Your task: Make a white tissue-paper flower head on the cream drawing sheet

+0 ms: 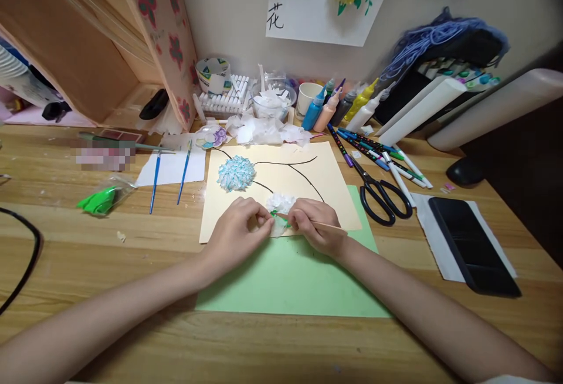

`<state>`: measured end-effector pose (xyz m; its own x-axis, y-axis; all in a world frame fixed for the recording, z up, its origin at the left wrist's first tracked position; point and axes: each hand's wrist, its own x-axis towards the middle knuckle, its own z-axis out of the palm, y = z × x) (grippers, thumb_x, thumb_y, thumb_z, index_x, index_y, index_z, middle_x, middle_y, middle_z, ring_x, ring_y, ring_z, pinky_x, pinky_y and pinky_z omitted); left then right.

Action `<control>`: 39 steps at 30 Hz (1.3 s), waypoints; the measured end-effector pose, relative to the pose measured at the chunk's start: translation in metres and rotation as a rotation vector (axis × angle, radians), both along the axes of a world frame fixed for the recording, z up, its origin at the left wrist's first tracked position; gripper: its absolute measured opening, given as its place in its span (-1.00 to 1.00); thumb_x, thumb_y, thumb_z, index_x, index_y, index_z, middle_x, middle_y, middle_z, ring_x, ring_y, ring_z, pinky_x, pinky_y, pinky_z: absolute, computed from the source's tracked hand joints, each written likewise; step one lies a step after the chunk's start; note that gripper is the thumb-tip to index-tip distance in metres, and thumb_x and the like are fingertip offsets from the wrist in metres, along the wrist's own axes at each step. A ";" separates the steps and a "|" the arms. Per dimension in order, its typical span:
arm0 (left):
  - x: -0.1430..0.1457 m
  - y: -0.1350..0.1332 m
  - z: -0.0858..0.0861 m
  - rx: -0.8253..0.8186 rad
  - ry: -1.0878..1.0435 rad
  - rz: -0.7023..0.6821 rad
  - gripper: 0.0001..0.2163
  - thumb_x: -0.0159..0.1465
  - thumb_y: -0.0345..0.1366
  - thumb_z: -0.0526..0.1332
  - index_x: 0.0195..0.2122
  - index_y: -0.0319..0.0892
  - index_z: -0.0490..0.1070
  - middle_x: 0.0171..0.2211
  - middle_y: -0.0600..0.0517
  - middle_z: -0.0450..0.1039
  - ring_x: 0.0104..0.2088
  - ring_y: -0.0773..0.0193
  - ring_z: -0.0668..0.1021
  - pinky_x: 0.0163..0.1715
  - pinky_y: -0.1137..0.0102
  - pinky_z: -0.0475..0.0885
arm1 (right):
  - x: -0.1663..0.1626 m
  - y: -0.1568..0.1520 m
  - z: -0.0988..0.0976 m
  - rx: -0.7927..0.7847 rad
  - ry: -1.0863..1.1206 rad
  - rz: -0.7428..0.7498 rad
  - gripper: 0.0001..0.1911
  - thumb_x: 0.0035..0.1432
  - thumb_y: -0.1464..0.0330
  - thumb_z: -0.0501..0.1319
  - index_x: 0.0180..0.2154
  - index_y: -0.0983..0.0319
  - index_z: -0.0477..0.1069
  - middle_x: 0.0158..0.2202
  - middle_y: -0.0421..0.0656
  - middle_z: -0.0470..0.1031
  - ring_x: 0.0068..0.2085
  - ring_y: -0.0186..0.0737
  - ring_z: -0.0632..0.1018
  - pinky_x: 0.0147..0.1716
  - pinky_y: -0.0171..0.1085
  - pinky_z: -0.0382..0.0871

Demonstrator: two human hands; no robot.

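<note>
A cream sheet with black drawn stems lies on a green sheet. A blue tissue flower ball is stuck at its upper left, and a white tissue cluster sits lower. My left hand pinches a piece of white tissue paper just below the white cluster. My right hand is closed round a thin wooden stick with a green tip that touches the pinched tissue.
Black scissors and several markers lie right of the sheet. Paint bottles, a cup and loose tissue scraps stand behind. Two blue brushes and a green tube lie left. A black phone rests at the right.
</note>
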<state>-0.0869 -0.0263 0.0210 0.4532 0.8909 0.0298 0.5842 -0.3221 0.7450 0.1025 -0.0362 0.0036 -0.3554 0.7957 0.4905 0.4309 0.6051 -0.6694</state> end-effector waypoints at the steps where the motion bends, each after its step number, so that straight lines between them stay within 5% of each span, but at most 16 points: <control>1: 0.000 0.001 0.000 -0.004 0.008 0.002 -0.91 0.20 -0.34 0.15 -0.45 -0.16 0.38 -0.45 0.06 0.40 -0.34 0.27 0.40 -0.33 0.37 0.26 | 0.000 0.000 -0.001 -0.015 0.023 -0.004 -0.65 0.30 0.35 -0.10 -0.51 0.19 0.25 -0.61 -0.24 0.31 -0.55 -0.33 0.38 -0.50 -0.35 0.23; 20: 0.006 0.009 -0.001 0.025 0.070 0.122 -0.89 0.18 -0.28 0.15 -0.47 -0.16 0.37 -0.49 0.08 0.38 -0.41 0.31 0.40 -0.43 0.42 0.23 | -0.001 0.001 -0.003 -0.133 0.103 -0.108 -0.69 0.30 0.32 -0.04 -0.49 0.18 0.27 -0.56 -0.24 0.38 -0.52 -0.35 0.41 -0.48 -0.34 0.23; 29: 0.010 0.013 -0.004 0.121 0.117 0.137 -0.88 0.18 -0.30 0.14 -0.48 -0.17 0.33 -0.48 0.10 0.36 -0.40 0.32 0.39 -0.43 0.42 0.21 | 0.001 -0.004 0.000 0.223 0.062 0.031 -0.69 0.26 0.41 -0.10 -0.48 0.18 0.28 -0.62 -0.20 0.34 -0.56 -0.28 0.37 -0.55 -0.30 0.21; 39: 0.009 0.015 -0.009 0.089 0.075 0.130 -0.88 0.22 -0.27 0.14 -0.43 -0.17 0.36 -0.47 0.11 0.38 -0.42 0.36 0.39 -0.45 0.44 0.21 | -0.002 -0.001 -0.002 0.171 -0.132 -0.056 -0.71 0.27 0.44 -0.07 -0.49 0.21 0.24 -0.62 -0.19 0.31 -0.55 -0.30 0.36 -0.53 -0.31 0.19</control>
<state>-0.0776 -0.0115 0.0125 0.3384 0.9375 0.0813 0.6783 -0.3029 0.6694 0.1008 -0.0370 0.0018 -0.3829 0.7251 0.5724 0.5438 0.6778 -0.4948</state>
